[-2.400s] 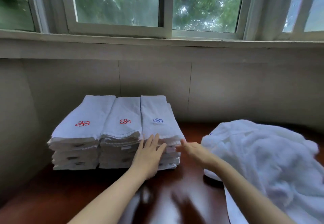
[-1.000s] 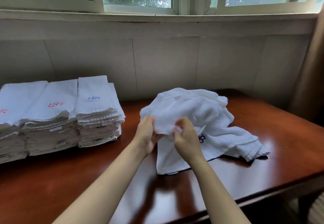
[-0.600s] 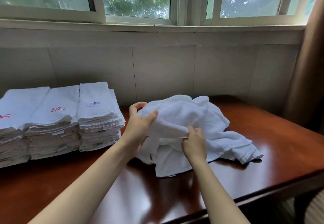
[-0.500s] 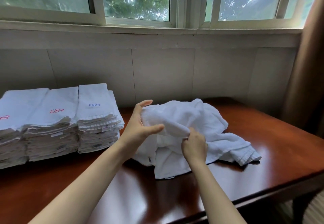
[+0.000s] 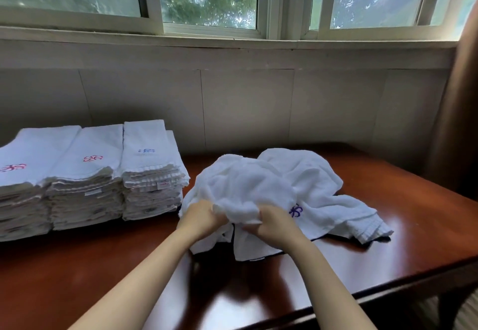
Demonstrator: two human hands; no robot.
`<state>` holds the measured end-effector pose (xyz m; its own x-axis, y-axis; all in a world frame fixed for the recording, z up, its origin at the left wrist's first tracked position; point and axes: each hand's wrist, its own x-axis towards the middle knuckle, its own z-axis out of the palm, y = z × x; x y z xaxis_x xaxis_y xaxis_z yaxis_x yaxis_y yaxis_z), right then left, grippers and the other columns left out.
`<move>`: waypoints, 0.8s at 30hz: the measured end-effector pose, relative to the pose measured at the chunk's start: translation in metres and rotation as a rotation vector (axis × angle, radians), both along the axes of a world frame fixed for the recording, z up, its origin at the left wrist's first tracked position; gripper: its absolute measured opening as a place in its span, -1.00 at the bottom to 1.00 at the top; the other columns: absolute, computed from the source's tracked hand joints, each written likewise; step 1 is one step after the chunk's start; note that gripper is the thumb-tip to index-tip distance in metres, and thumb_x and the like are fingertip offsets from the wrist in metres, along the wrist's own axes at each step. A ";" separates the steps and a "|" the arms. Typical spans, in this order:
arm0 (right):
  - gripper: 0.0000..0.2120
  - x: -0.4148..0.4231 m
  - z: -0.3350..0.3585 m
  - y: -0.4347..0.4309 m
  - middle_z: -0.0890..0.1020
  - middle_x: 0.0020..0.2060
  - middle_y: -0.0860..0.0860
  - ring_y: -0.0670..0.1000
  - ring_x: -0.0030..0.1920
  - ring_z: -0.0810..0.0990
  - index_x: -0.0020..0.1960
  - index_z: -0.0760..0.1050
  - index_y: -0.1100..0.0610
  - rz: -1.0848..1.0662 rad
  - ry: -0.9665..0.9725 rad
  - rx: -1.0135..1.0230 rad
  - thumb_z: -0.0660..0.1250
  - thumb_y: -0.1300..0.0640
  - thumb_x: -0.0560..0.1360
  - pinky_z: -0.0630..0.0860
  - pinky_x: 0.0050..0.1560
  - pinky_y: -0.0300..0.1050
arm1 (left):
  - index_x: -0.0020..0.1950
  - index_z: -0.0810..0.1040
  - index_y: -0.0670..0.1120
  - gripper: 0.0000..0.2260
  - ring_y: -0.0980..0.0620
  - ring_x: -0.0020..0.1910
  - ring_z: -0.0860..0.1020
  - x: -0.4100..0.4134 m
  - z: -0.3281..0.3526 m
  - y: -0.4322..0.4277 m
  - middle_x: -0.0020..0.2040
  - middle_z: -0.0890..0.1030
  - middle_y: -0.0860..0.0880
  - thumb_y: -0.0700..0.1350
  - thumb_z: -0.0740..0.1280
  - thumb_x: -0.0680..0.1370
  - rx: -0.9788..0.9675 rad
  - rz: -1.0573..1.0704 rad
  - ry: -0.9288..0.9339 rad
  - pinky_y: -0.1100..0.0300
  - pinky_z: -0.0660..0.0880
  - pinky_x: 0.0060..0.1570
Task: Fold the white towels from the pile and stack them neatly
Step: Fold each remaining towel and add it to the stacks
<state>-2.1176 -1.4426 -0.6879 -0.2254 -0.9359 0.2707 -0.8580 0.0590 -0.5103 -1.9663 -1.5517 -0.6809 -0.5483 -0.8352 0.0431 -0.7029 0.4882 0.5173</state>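
Folded stacks: three side-by-side piles of flat-folded white terry towels point(image 5: 88, 174), well off to the left of the left fingers, on the glossy reddish-brown wooden table point(image 5: 77, 272). Red embroidered marks on the two leftmost tops, a blue one on the pile nearest the hands.

Left hand point(image 5: 200, 217): fingers curled shut into the near-left fold of the cloth, gripping a bunch of it; fingertips buried in the fabric.

Loose pile: crumpled heap of white terry towels point(image 5: 271, 187), mounded just beyond and over both sets of fingers, its near edge hanging down to the tabletop below the knuckles. How many towels are in it I cannot tell.

Right hand point(image 5: 274, 222): fingers closed on the same bunched fold, close beside the left hand, thumb side pressed into the cloth.

Blue-purple embroidered mark point(image 5: 296, 210): just right of the right fingers, on a lower layer.

Ribbed hem end point(image 5: 367, 229): trails out well to the right of the right fingers, flat on the table.

Handling, my reading: light, soft, floppy; no stiffness, so it will sag and cling to its neighbours. Not slippery; terry nap gives good purchase. Nothing fragile.

Where to take hold, my reading: pinch at a hem or corner, not mid-cloth; the ribbed end looks the clearest edge to trace for two corners.
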 end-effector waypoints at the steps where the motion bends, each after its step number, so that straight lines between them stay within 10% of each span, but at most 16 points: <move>1: -0.79 -0.002 -0.004 0.000 0.64 -0.03 -0.03 0.02 0.00 0.57 0.01 0.56 0.06 0.032 0.089 0.134 0.40 -0.01 0.43 0.41 -0.17 -0.14 | -0.39 0.46 0.01 -0.62 0.01 -0.22 0.54 0.009 -0.010 -0.002 -0.34 0.54 0.05 0.31 0.18 0.27 0.049 0.001 -0.056 0.21 0.31 -0.35; 11: -0.69 -0.003 -0.022 -0.012 0.63 -0.14 0.12 0.08 -0.13 0.53 -0.42 0.23 0.05 -0.032 0.207 0.191 0.23 0.20 0.44 0.28 -0.33 -0.12 | -0.23 0.59 -0.03 -0.78 0.16 -0.28 0.52 0.070 -0.042 0.009 -0.31 0.61 0.07 0.11 0.42 0.32 0.080 0.000 0.094 0.24 0.39 -0.29; 17: -0.73 0.010 -0.033 -0.012 0.43 0.12 0.11 0.14 0.14 0.37 0.10 0.44 0.07 -0.230 0.446 0.197 0.21 0.11 0.41 0.32 0.10 -0.09 | -0.08 0.50 0.13 -0.80 0.04 -0.03 0.50 0.083 -0.061 0.022 -0.08 0.51 0.04 -0.18 0.39 0.47 0.002 -0.044 0.244 0.42 0.34 -0.15; 21: -0.67 0.015 -0.042 -0.019 0.29 0.20 0.11 0.17 0.19 0.29 0.17 0.39 0.04 -0.390 0.467 0.152 0.20 0.14 0.41 0.23 0.31 0.01 | 0.21 0.45 -0.02 -0.75 -0.02 0.29 0.38 0.058 -0.070 0.016 0.25 0.40 -0.04 -0.17 0.29 0.53 0.024 -0.062 0.135 0.17 0.28 0.30; 24: -0.70 0.007 -0.042 -0.033 0.31 0.20 0.13 0.18 0.20 0.30 0.15 0.42 0.06 -0.475 0.404 0.099 0.19 0.18 0.43 0.22 0.32 0.04 | 0.24 0.44 -0.13 -0.74 -0.07 0.29 0.37 0.027 -0.063 -0.005 0.27 0.43 -0.11 -0.18 0.25 0.55 0.008 -0.115 0.048 0.15 0.31 0.26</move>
